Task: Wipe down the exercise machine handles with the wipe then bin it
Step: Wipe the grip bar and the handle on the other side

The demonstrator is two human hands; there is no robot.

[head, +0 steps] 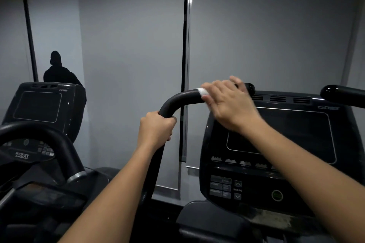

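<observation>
A black curved handle [182,96] of the exercise machine rises in the middle and bends to the right. My left hand [156,127] grips the handle just below the bend. My right hand [227,100] wraps over the horizontal top part of the handle and holds a white wipe [202,91] against it; only a small strip of the wipe shows at the fingers. The handle's rounded end [249,88] sticks out past my right hand. The machine's second handle [339,94] comes in from the right edge.
The machine's black console [276,156] with a dark screen and buttons stands right of the handle. A second machine with its own console [41,104] and curved handle [59,144] stands at the left. A dark figure of a person [57,69] shows behind it. Grey blinds fill the background.
</observation>
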